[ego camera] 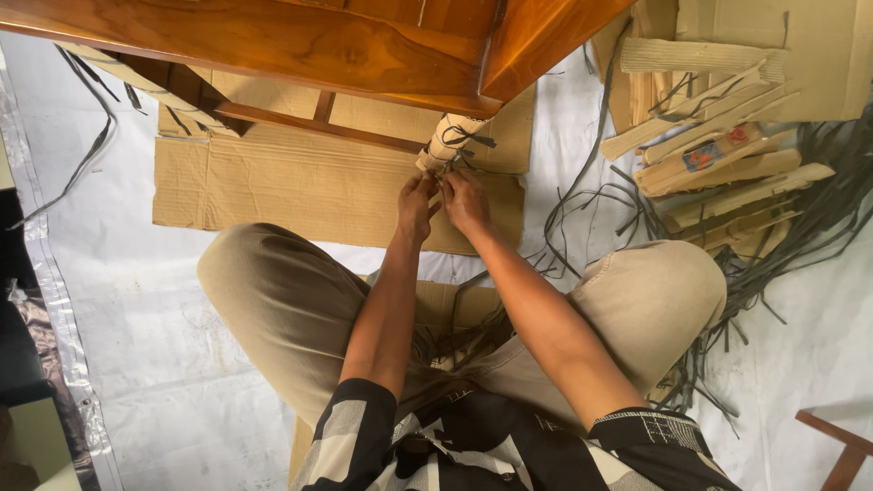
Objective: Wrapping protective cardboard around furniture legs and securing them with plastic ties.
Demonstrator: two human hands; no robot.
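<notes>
A polished wooden table (346,45) stands over me, and its near leg is wrapped in cardboard (447,141). A dark plastic strap (468,138) runs around that wrapped leg. My left hand (416,207) and my right hand (466,200) meet just below the wrapping, fingers pinched on the strap ends. I sit cross-legged on the floor in beige trousers, knees out to both sides.
A flat cardboard sheet (300,186) lies under the table on a white floor covering (118,300). Folded cardboard strips (727,155) and a tangle of dark straps (809,227) are piled at the right. Another wooden piece (841,445) shows at the bottom right.
</notes>
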